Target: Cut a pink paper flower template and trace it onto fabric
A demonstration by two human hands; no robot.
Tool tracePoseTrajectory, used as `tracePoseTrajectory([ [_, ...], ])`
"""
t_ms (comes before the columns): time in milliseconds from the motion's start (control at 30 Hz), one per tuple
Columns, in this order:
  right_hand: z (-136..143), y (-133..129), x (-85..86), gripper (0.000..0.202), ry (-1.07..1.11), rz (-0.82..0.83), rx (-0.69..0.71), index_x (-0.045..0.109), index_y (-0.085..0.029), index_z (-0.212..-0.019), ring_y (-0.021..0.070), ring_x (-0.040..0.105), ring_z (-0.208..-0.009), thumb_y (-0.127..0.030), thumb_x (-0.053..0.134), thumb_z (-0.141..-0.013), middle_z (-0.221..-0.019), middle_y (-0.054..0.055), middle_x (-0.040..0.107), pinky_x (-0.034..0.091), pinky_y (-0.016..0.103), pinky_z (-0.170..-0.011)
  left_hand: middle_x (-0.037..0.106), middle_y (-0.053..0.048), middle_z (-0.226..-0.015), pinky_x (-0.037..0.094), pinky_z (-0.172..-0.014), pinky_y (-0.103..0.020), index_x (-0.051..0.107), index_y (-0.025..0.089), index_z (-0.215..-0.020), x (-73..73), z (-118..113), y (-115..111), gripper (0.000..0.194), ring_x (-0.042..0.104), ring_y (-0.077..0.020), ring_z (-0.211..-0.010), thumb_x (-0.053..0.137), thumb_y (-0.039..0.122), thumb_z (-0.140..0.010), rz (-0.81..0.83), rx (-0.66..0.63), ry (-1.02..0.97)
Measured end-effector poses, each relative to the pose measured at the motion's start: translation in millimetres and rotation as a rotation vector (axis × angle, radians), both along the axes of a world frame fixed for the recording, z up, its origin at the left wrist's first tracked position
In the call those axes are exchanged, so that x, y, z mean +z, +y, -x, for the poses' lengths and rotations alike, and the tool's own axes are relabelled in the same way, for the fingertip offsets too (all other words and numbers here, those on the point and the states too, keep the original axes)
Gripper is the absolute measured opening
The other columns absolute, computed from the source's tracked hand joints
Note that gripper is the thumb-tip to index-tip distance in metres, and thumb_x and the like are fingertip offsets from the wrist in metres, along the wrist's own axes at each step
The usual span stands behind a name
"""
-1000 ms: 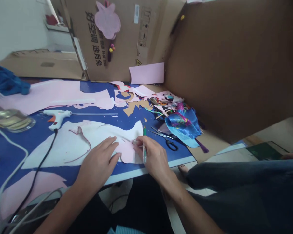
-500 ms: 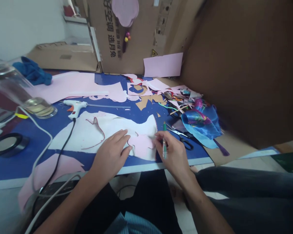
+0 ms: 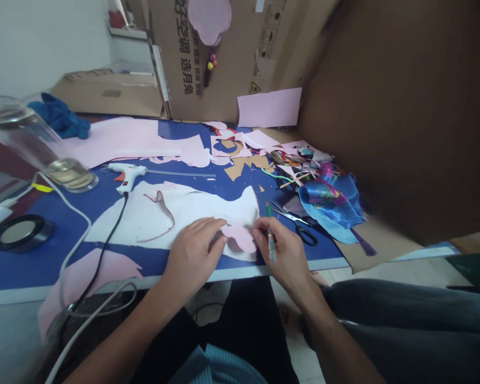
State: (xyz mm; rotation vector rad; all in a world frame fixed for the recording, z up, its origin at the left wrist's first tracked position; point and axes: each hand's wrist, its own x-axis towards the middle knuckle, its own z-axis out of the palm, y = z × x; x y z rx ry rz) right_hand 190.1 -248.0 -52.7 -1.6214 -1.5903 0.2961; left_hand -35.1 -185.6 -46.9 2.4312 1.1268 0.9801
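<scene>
A pink paper cutout (image 3: pixel 240 237) with a wavy edge sits over a white cloth piece (image 3: pixel 204 200) with dark red stitching along its edges. My left hand (image 3: pixel 198 245) has its thumb and fingertips closed at the cutout's left edge. At the right edge, the thumb and forefinger of my right hand (image 3: pixel 282 245) pinch close to the paper. A green pen (image 3: pixel 270 234) stands between that hand's fingers, pointing up. Just past it lie black-handled scissors (image 3: pixel 302 229), partly open on the blue table (image 3: pixel 176 125).
A white glue gun (image 3: pixel 130 173) with a black cord lies back left, near a clear jug (image 3: pixel 36 144) and black tape roll (image 3: pixel 22 233). Paper scraps (image 3: pixel 240 160) and shiny blue fabric (image 3: pixel 332 197) lie behind. Cardboard walls (image 3: pixel 232 69) rise at the back and right.
My left hand has moved right and closed on the pink cutout's left edge. The cutout has turned and now looks lifted from the cloth. My right hand keeps the pen.
</scene>
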Motion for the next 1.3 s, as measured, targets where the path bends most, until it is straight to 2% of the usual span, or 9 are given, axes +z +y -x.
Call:
tracePoseTrajectory([
  [100, 1.4, -0.1, 0.3, 0.009, -0.016, 0.000, 0.003, 0.070, -0.026, -0.111, 0.0207, 0.074, -0.088, -0.028, 0.063, -0.106, -0.099, 0.003, 0.079, 0.052, 0.031, -0.080, 0.085, -0.009, -0.119, 0.064, -0.097, -0.046, 0.078, 0.022, -0.123, 2.4, -10.4, -5.2, 0.025, 0.079, -0.0280, -0.110, 0.060, 0.027, -0.107, 0.035, -0.029, -0.045],
  [233, 0.3, -1.7, 3.2, 0.011, -0.009, -0.043, 0.006, 0.070, -0.025, -0.110, 0.0202, 0.074, -0.085, -0.026, 0.060, -0.107, -0.097, 0.002, 0.078, 0.053, 0.031, -0.079, 0.086, -0.004, -0.102, 0.063, -0.089, -0.039, 0.081, 0.024, -0.102, 8.2, -13.7, -5.3, 0.024, 0.080, -0.0243, -0.098, 0.057, 0.019, -0.103, 0.092, -0.074, -0.141],
  [300, -2.6, -4.6, 5.1, 0.011, -0.007, -0.079, -0.021, 0.070, -0.025, -0.109, 0.0200, 0.073, -0.084, -0.026, 0.059, -0.107, -0.096, 0.002, 0.078, 0.053, 0.031, -0.080, 0.086, -0.002, -0.100, 0.062, -0.084, -0.035, 0.082, 0.024, -0.099, 16.5, -6.5, -5.5, 0.021, 0.080, -0.0225, -0.093, 0.061, 0.023, -0.103, 0.161, 0.008, -0.216],
  [400, -8.2, -10.7, 6.8, 0.010, -0.020, -0.068, -0.054, 0.070, -0.025, -0.110, 0.0206, 0.073, -0.083, -0.027, 0.061, -0.106, -0.097, 0.003, 0.078, 0.055, 0.032, -0.081, 0.086, 0.002, -0.093, 0.063, -0.080, -0.032, 0.083, 0.026, -0.100, 33.3, 11.7, -10.4, 0.015, 0.081, -0.0215, -0.087, 0.069, 0.033, -0.101, 0.251, 0.302, -0.352],
  [500, -12.3, -16.2, 7.8, 0.013, -0.041, -0.003, -0.041, 0.071, -0.025, -0.115, 0.0220, 0.073, -0.082, -0.029, 0.064, -0.105, -0.100, 0.004, 0.078, 0.056, 0.034, -0.080, 0.085, 0.002, -0.090, 0.065, -0.085, -0.033, 0.083, 0.026, -0.100, 46.1, 28.4, -20.2, 0.016, 0.081, -0.0210, -0.085, 0.072, 0.037, -0.100, 0.322, 0.465, -0.492],
  [800, -18.9, -23.6, 14.8, 0.024, -0.071, 0.053, -0.001, 0.072, -0.026, -0.126, 0.0216, 0.069, -0.074, -0.030, 0.068, -0.102, -0.099, 0.006, 0.077, 0.057, 0.035, -0.074, 0.084, 0.002, -0.089, 0.066, -0.080, -0.032, 0.083, 0.028, -0.094, 41.9, 50.0, -59.9, 0.016, 0.078, -0.0201, -0.080, 0.076, 0.041, -0.100, 0.341, 0.499, -0.521],
  [867, -17.9, -24.3, 14.2, 0.025, -0.081, 0.050, 0.022, 0.072, -0.025, -0.126, 0.0215, 0.069, -0.074, -0.030, 0.068, -0.102, -0.098, 0.005, 0.077, 0.057, 0.035, -0.073, 0.084, 0.005, -0.087, 0.064, -0.074, -0.029, 0.084, 0.032, -0.092, 36.1, 51.0, -72.1, 0.010, 0.078, -0.0190, -0.077, 0.079, 0.038, -0.098, 0.337, 0.443, -0.415],
  [1100, -20.7, -16.9, 15.8, 0.025, -0.221, -0.044, 0.007, 0.072, -0.026, -0.127, 0.0263, 0.075, -0.086, -0.029, 0.064, -0.104, -0.107, 0.008, 0.080, 0.059, 0.039, -0.079, 0.081, 0.003, -0.083, 0.061, -0.062, -0.021, 0.083, 0.031, -0.101, 15.7, 39.0, -102.6, 0.022, 0.078, -0.0145, -0.070, 0.065, 0.018, -0.102, 0.343, -0.074, -0.364],
  [1300, -36.2, 6.8, 23.5, 0.031, -0.381, -0.002, 0.036, 0.071, -0.026, -0.129, 0.0311, 0.076, -0.096, -0.026, 0.069, -0.098, -0.109, 0.009, 0.080, 0.055, 0.040, -0.079, 0.078, 0.001, -0.082, 0.061, -0.065, -0.023, 0.081, 0.028, -0.105, 9.5, 32.9, -110.6, 0.023, 0.076, -0.0139, -0.070, 0.064, 0.013, -0.103, 0.332, -0.156, -0.375],
])
